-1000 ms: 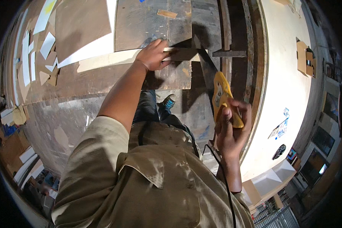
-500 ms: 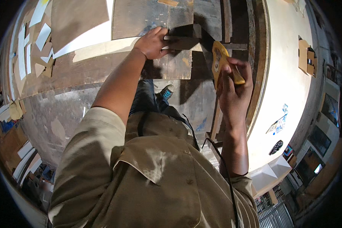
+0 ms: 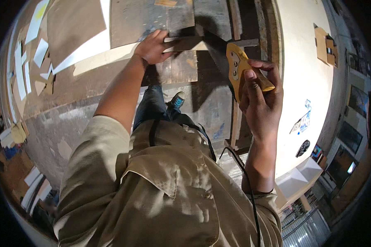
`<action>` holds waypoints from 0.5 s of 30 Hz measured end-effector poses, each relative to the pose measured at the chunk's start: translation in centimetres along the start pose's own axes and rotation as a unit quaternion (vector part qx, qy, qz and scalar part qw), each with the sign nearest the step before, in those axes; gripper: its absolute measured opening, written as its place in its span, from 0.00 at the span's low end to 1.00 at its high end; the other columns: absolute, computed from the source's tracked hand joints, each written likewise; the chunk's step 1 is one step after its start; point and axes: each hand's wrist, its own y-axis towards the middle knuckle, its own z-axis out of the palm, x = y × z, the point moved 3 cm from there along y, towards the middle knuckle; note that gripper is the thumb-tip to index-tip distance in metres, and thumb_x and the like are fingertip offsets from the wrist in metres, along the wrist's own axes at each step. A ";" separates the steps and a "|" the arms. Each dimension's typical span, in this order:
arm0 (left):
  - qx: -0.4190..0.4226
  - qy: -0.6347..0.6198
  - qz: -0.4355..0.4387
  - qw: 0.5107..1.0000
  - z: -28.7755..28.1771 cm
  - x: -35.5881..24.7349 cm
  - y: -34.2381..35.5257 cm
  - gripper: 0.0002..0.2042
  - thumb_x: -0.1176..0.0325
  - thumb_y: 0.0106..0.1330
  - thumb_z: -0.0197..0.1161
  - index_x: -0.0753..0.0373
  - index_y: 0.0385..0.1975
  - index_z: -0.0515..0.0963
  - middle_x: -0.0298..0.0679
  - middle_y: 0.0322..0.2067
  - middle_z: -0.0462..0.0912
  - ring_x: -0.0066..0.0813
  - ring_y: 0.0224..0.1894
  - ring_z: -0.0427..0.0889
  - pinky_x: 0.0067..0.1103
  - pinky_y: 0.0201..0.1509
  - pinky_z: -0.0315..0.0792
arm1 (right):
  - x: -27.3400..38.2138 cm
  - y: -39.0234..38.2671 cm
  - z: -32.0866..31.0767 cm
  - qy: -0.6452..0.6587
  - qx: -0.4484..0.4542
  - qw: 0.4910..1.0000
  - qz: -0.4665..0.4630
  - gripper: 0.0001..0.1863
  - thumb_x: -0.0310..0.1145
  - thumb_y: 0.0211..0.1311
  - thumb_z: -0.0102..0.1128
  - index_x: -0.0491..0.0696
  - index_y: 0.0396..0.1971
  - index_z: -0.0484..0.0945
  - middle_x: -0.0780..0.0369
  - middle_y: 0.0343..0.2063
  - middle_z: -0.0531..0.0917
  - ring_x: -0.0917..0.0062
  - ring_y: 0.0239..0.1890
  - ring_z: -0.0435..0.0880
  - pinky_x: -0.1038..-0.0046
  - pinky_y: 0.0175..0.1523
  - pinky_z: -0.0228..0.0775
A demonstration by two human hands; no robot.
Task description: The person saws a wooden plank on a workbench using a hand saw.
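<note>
My right hand (image 3: 261, 96) is closed around the yellow handle (image 3: 237, 65) of a handsaw. The saw's dark blade (image 3: 217, 50) slants up and left from the handle, across a narrow wooden strip (image 3: 189, 43) near the strip's right end. My left hand (image 3: 151, 47) grips that strip left of the blade, thumb and fingers apart around it, pressing it at the worktable (image 3: 152, 20). Part of the strip is hidden under the hand, and the blade's cutting edge is partly lost in shadow.
A long pale strip (image 3: 105, 59) lies left of my hand, beside a brown panel (image 3: 76, 20) and several white offcuts (image 3: 40, 51). At right stands a large cream board (image 3: 303, 78) with a small cardboard box (image 3: 326, 47). A black cable (image 3: 248, 181) hangs by my right arm.
The saw and my right hand have drawn back to the right relative to the strip, and more of the blade shows. My left hand keeps its hold. The whole view has shifted slightly.
</note>
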 end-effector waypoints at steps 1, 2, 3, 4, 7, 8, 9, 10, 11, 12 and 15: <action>0.000 0.002 0.007 1.000 -0.3 -0.3 0.1 0.22 0.56 0.57 0.70 0.49 0.52 0.81 0.43 0.45 0.71 0.46 0.50 0.71 0.34 0.55 0.72 | -1.0 0.0 -0.5 0.002 0.004 1.000 -0.005 0.09 0.32 0.73 0.58 0.45 0.46 0.72 0.63 0.32 0.81 0.89 0.23 0.72 0.85 0.25 0.61; 0.021 0.012 -0.011 1.000 -0.2 -0.3 0.1 0.23 0.55 0.58 0.69 0.47 0.55 0.79 0.43 0.45 0.71 0.46 0.50 0.71 0.33 0.54 0.72 | -1.9 -0.1 -1.1 0.002 0.006 1.000 -0.011 0.09 0.30 0.72 0.58 0.44 0.46 0.73 0.62 0.34 0.81 0.88 0.25 0.75 0.84 0.27 0.64; 0.043 0.025 -0.030 0.998 0.0 0.0 0.1 0.24 0.54 0.60 0.69 0.45 0.58 0.78 0.43 0.44 0.71 0.45 0.50 0.71 0.33 0.54 0.72 | -3.0 -0.2 -1.8 0.003 0.006 1.000 -0.015 0.08 0.29 0.72 0.58 0.44 0.46 0.73 0.62 0.36 0.82 0.86 0.26 0.77 0.84 0.29 0.68; 0.037 0.046 -0.016 0.998 0.4 0.1 0.2 0.26 0.54 0.61 0.68 0.40 0.61 0.75 0.43 0.44 0.70 0.44 0.49 0.71 0.33 0.52 0.72 | -4.1 -0.8 -1.6 -0.035 -0.001 0.998 -0.056 0.08 0.28 0.71 0.59 0.43 0.45 0.73 0.60 0.37 0.82 0.82 0.31 0.79 0.81 0.35 0.71; 0.050 0.048 -0.015 0.997 0.6 -0.5 0.5 0.26 0.54 0.61 0.68 0.39 0.62 0.75 0.43 0.44 0.69 0.43 0.49 0.70 0.33 0.52 0.72 | -6.1 -2.1 -0.4 -0.080 -0.008 0.987 -0.143 0.08 0.24 0.69 0.58 0.41 0.46 0.73 0.57 0.38 0.83 0.79 0.40 0.82 0.76 0.46 0.73; 0.061 0.063 -0.033 0.996 0.4 -0.6 0.6 0.26 0.52 0.63 0.67 0.39 0.62 0.75 0.43 0.44 0.69 0.43 0.49 0.70 0.32 0.54 0.72 | -6.7 -1.1 0.3 -0.088 -0.012 0.983 -0.160 0.09 0.23 0.68 0.58 0.41 0.46 0.74 0.56 0.38 0.83 0.77 0.43 0.83 0.74 0.50 0.73; 0.066 0.056 -0.030 0.996 0.3 -1.0 0.5 0.26 0.52 0.63 0.67 0.39 0.62 0.75 0.43 0.44 0.69 0.43 0.49 0.70 0.32 0.54 0.72 | -7.2 0.0 0.7 -0.094 -0.026 0.983 -0.158 0.09 0.23 0.68 0.58 0.41 0.46 0.74 0.56 0.38 0.83 0.78 0.43 0.83 0.75 0.50 0.73; 0.062 0.045 -0.020 0.997 0.2 -0.9 0.8 0.25 0.52 0.63 0.67 0.39 0.62 0.75 0.43 0.44 0.69 0.43 0.50 0.70 0.32 0.55 0.72 | -6.9 0.9 1.1 -0.089 -0.026 0.982 -0.165 0.09 0.24 0.68 0.58 0.41 0.46 0.74 0.55 0.38 0.83 0.79 0.43 0.82 0.76 0.50 0.72; 0.058 0.033 -0.010 0.998 0.2 -0.9 1.3 0.25 0.52 0.63 0.66 0.40 0.62 0.76 0.43 0.44 0.69 0.43 0.50 0.70 0.32 0.56 0.72 | -6.1 2.4 1.4 -0.091 -0.027 0.982 -0.166 0.09 0.24 0.68 0.58 0.41 0.46 0.74 0.55 0.38 0.83 0.79 0.43 0.82 0.76 0.50 0.72; 0.033 0.024 -0.006 0.999 0.5 -0.7 0.8 0.24 0.52 0.62 0.67 0.41 0.60 0.77 0.43 0.44 0.69 0.43 0.50 0.70 0.32 0.56 0.72 | -5.6 3.5 2.0 -0.045 -0.007 0.989 -0.144 0.09 0.23 0.68 0.57 0.41 0.46 0.74 0.55 0.39 0.83 0.79 0.42 0.81 0.76 0.50 0.72; -0.029 0.017 -0.007 0.999 0.5 0.5 -0.3 0.22 0.54 0.58 0.70 0.44 0.54 0.82 0.42 0.46 0.69 0.44 0.50 0.70 0.33 0.55 0.72 | -2.1 2.5 2.3 -0.103 0.014 0.981 -0.163 0.09 0.20 0.68 0.56 0.42 0.46 0.73 0.56 0.40 0.82 0.80 0.43 0.80 0.78 0.50 0.71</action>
